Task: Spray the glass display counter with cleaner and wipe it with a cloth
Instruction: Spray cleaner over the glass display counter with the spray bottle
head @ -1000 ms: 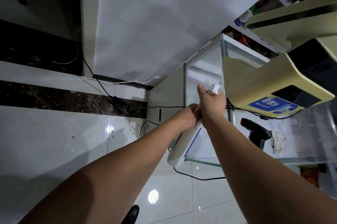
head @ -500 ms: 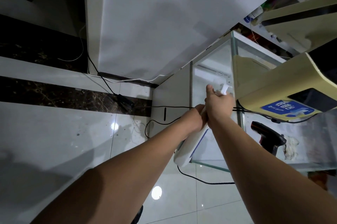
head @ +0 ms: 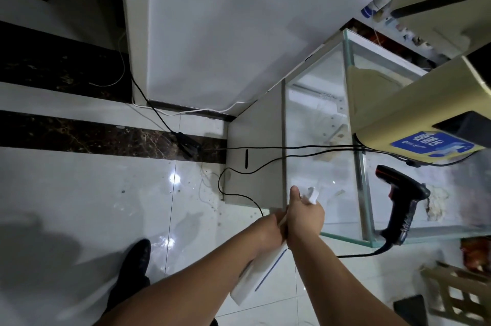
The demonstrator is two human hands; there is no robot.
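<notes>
I hold a white spray bottle with both hands in front of the glass display counter. My right hand grips the bottle's neck, thumb up, with the white nozzle sticking out toward the glass side panel. My left hand is wrapped around the bottle just below, mostly hidden behind the right wrist. The bottle's body hangs down between my forearms. No cloth shows in view.
A black barcode scanner stands on the counter's glass top, its cable trailing down. A beige machine with a blue sticker sits on the counter. Black cables cross the grey side panel. A wooden stool stands lower right. My shoe rests on glossy tiles.
Both hands with the bottle have dropped lower and pulled back from the upper part of the glass side panel toward the counter's near corner; the view has tilted down.
</notes>
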